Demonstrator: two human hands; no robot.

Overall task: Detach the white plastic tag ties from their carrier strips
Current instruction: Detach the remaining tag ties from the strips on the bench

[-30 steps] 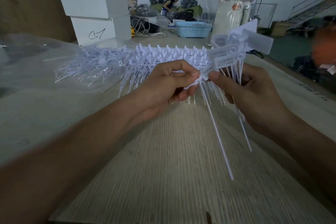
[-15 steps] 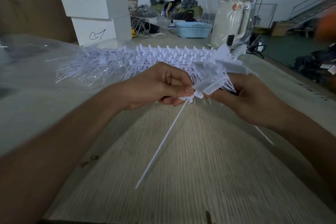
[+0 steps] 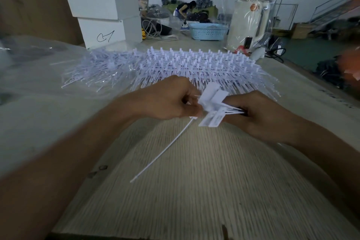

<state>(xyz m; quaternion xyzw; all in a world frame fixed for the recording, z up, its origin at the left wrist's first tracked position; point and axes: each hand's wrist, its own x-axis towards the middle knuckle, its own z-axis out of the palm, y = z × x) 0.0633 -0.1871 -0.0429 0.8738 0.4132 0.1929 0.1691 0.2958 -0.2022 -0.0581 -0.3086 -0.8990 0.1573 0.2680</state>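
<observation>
1. Left hand point(image 3: 171, 101): fingers curled, fingertips pinching at the right edge of the fist; forearm enters from lower left.
2. Right hand point(image 3: 261, 112): fingers curled in a grip, knuckles upward, just beside the left; forearm enters from lower right.

Single head view, forward-down, close over table point(image 3: 175, 191).

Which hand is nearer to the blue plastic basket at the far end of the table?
Right. The right hand lies almost straight below the blue plastic basket in the picture; the left hand sits further off to its left.
</observation>
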